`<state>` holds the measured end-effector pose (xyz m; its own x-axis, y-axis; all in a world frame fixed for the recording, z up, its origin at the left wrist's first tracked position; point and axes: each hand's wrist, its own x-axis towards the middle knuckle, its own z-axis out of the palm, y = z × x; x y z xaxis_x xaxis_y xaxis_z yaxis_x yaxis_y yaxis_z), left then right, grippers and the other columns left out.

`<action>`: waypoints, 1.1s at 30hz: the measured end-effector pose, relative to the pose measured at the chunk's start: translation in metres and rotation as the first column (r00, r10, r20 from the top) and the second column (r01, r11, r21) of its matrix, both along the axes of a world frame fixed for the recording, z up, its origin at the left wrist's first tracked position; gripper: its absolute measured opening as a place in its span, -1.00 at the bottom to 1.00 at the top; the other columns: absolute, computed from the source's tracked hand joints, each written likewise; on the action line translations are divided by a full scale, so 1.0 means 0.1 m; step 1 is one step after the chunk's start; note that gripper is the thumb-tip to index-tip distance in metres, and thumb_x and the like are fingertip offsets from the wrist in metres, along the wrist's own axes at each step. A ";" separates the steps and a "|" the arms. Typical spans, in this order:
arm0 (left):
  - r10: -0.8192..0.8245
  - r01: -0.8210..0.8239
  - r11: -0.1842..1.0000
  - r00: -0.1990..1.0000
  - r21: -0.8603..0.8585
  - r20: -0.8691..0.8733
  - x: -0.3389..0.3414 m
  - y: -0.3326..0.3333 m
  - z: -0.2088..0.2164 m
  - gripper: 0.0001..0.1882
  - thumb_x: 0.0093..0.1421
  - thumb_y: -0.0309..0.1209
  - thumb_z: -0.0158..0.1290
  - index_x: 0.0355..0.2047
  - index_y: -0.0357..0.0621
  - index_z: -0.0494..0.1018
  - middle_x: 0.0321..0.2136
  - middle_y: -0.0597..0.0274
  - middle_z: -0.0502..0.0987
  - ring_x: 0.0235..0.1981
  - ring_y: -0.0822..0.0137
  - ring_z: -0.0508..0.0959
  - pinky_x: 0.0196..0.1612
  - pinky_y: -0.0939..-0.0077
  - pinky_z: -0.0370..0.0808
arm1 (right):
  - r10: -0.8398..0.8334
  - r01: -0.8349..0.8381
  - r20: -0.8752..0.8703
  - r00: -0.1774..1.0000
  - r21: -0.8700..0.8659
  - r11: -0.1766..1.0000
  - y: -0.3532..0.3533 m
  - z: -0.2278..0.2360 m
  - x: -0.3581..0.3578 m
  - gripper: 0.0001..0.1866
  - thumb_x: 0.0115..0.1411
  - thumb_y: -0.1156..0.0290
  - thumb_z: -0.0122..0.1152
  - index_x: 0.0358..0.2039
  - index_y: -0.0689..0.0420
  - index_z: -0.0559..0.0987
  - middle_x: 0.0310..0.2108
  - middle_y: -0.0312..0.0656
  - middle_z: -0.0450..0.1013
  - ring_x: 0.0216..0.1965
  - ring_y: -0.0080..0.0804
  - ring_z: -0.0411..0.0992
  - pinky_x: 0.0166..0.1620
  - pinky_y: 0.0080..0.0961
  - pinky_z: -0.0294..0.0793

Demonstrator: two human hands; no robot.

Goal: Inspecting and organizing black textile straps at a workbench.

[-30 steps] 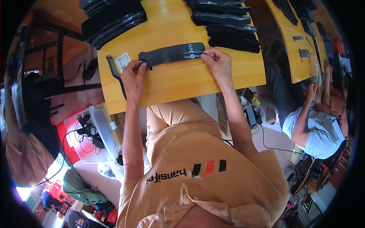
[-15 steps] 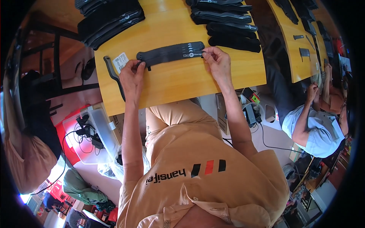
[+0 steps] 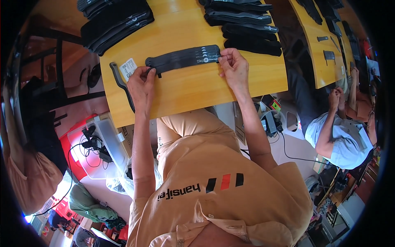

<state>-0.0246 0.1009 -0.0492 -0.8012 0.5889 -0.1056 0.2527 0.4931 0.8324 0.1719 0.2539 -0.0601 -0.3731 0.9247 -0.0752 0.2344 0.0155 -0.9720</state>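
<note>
"Just left of the left grip point(image 3: 142, 84), what lies there?"

"A loose dark strap point(image 3: 119, 80), then a white label card point(image 3: 128, 68), both on the desk point(image 3: 185, 94)."

"And the hold itself?"

"The left grip pinches the near-left corner of the strap bundle point(image 3: 181, 58), which stretches between the two grips. The right grip point(image 3: 235, 68) has thumb and forefinger closed on the other end. How many layers each catches, I can't tell. Just beyond the right grip is a pile of dark bundles point(image 3: 252, 46)."

"How is it best handled?"

"I'd pinch lightly, keep both ends level and even up the layers' edges before letting go."

"Anything different from a second ago?"

"The right fingertips sit nearer the bundle's tip, and more white lettering point(image 3: 207, 59) shows. Desk and bundle appear slightly further left, probably from a head turn."
</note>
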 end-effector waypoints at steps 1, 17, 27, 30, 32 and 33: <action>0.000 -0.001 1.000 1.000 -0.002 -0.007 0.01 0.00 0.01 -0.78 0.09 -0.41 0.13 -0.36 -0.38 0.50 -0.59 0.15 0.54 -0.58 0.45 0.45 -0.42 0.58 0.40 | 0.001 -0.001 -0.004 1.000 -0.004 1.000 0.00 0.01 0.00 -0.91 0.11 0.63 0.12 -0.34 0.25 0.47 -0.59 -0.33 0.36 -0.63 -0.70 0.29 -0.66 -0.73 0.34; 0.008 -0.007 1.000 0.997 0.011 -0.077 0.02 0.01 0.01 -0.77 0.08 -0.41 0.13 -0.37 -0.39 0.50 -0.60 0.15 0.53 -0.60 0.45 0.45 -0.43 0.58 0.40 | 0.008 -0.009 0.053 0.999 0.012 1.000 0.01 0.02 -0.02 -0.92 0.09 0.66 0.08 -0.38 0.23 0.42 -0.62 -0.31 0.34 -0.66 -0.65 0.32 -0.65 -0.66 0.38; 0.003 -0.005 1.000 0.997 -0.027 -0.082 0.01 0.03 0.03 -0.75 0.07 -0.39 0.14 -0.37 -0.39 0.51 -0.58 0.11 0.55 -0.58 0.42 0.49 -0.41 0.56 0.42 | -0.033 0.032 0.040 0.999 0.026 0.999 0.01 0.06 -0.05 -0.89 0.07 0.67 0.06 -0.39 0.21 0.38 -0.62 -0.29 0.35 -0.67 -0.62 0.35 -0.65 -0.64 0.39; 0.003 -0.006 0.999 0.997 -0.031 -0.080 0.01 0.03 0.04 -0.75 0.07 -0.38 0.14 -0.37 -0.39 0.51 -0.58 0.10 0.55 -0.58 0.41 0.48 -0.41 0.55 0.42 | -0.033 0.030 0.054 0.998 0.045 0.999 0.01 0.06 -0.05 -0.88 0.06 0.68 0.06 -0.39 0.21 0.38 -0.62 -0.28 0.36 -0.68 -0.60 0.36 -0.65 -0.62 0.39; 0.003 -0.006 0.999 0.997 -0.034 -0.081 0.01 0.03 0.03 -0.75 0.07 -0.38 0.14 -0.38 -0.39 0.51 -0.58 0.10 0.55 -0.58 0.41 0.48 -0.41 0.55 0.41 | -0.038 0.033 0.088 0.995 0.059 0.998 0.01 0.05 -0.05 -0.88 0.05 0.68 0.06 -0.39 0.20 0.38 -0.61 -0.27 0.36 -0.67 -0.57 0.37 -0.64 -0.60 0.39; 0.003 -0.005 1.000 0.997 -0.030 -0.082 0.00 0.02 0.02 -0.75 0.06 -0.38 0.14 -0.38 -0.39 0.51 -0.58 0.10 0.55 -0.58 0.41 0.48 -0.42 0.55 0.41 | -0.038 0.032 0.088 0.995 0.059 0.998 0.01 0.05 -0.05 -0.88 0.05 0.68 0.06 -0.39 0.20 0.38 -0.61 -0.27 0.36 -0.67 -0.57 0.37 -0.64 -0.60 0.39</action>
